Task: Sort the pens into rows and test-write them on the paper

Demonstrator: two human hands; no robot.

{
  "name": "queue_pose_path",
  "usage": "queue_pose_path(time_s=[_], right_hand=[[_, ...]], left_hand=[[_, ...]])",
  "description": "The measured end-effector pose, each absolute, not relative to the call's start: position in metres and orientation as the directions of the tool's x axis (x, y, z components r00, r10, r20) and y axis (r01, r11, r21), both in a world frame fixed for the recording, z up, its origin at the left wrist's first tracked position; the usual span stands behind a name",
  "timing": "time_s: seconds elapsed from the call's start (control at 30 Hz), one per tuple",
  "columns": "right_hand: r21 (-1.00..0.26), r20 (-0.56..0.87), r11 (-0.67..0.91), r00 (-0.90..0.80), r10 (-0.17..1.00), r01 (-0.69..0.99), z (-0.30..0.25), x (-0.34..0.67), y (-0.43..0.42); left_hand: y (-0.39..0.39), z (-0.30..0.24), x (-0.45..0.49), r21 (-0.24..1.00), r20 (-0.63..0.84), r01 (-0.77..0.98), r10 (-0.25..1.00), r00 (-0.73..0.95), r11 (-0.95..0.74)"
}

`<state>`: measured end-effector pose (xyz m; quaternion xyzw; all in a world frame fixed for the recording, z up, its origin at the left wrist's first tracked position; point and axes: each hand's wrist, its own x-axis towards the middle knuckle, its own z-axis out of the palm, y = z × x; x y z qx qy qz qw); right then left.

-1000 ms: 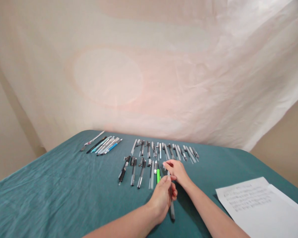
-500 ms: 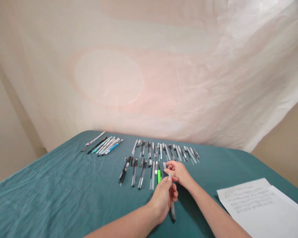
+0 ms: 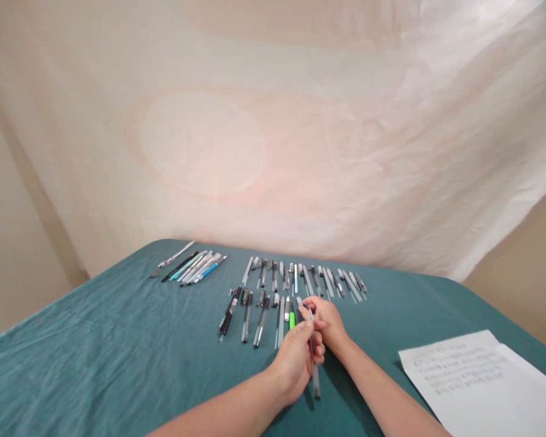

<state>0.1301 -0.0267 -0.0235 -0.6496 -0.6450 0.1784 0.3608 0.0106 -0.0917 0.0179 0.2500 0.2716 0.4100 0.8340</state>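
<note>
Grey translucent plastic forms the slim pen (image 3: 316,383) clamped in the left hand (image 3: 295,359) above the teal cloth-covered desk (image 3: 118,346); the right hand (image 3: 326,320), just beside, touches a small pale cap (image 3: 299,301), its grip unclear.

- Head camera, looking forward and down.
- Close above the hands (image 3: 295,358).
- Surface (image 3: 118,340) stretches away beyond them; backdrop (image 3: 300,133) ahead, across the upper half.

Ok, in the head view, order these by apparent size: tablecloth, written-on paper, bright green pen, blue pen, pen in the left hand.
1. Tablecloth
2. Written-on paper
3. Clear-barrelled pen in left hand, nearer the camera
4. Blue pen
Unranked: bright green pen; its lower end seems hidden behind the left hand.
</note>
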Motion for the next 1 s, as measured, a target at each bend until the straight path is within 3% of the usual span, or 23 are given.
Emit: queue_pose_path(time_s=[0.23, 0.3, 0.47, 0.6, 0.73, 1.0], right_hand=[[-0.786, 0.308, 0.196, 0.096, 0.946, 0.587, -0.011, 0.129, -0.035], [-0.854, 0.253, 0.184, 0.08, 0.964, 0.487, -0.004, 0.128, -0.039], [-0.969, 0.028, 0.081, -0.223, 0.974, 0.234, 0.013, 0.119, -0.051], [-0.985, 0.001, 0.061, -0.348, 0.938, 0.16, 0.018, 0.109, -0.058], [-0.983, 0.047, 0.101, -0.324, 0.945, 0.153, 0.018, 0.109, -0.059], [-0.99, 0.043, 0.074, -0.244, 0.969, 0.121, 0.018, 0.116, -0.055]], left_hand=[[-0.07, 0.035, -0.001, 0.623, -0.154, -0.65, 0.883, 0.443, 0.435], [-0.058, 0.039, -0.008, 0.615, -0.142, -0.699, 0.924, 0.356, 0.364], [-0.034, 0.047, -0.025, 0.618, -0.052, -0.772, 0.987, 0.151, 0.15], [-0.026, 0.051, -0.031, 0.639, 0.011, -0.767, 0.997, 0.078, 0.053], [-0.026, 0.048, -0.031, 0.67, 0.036, -0.742, 0.997, 0.072, 0.029], [-0.033, 0.033, -0.026, 0.726, 0.062, -0.678, 0.971, 0.231, 0.114]])
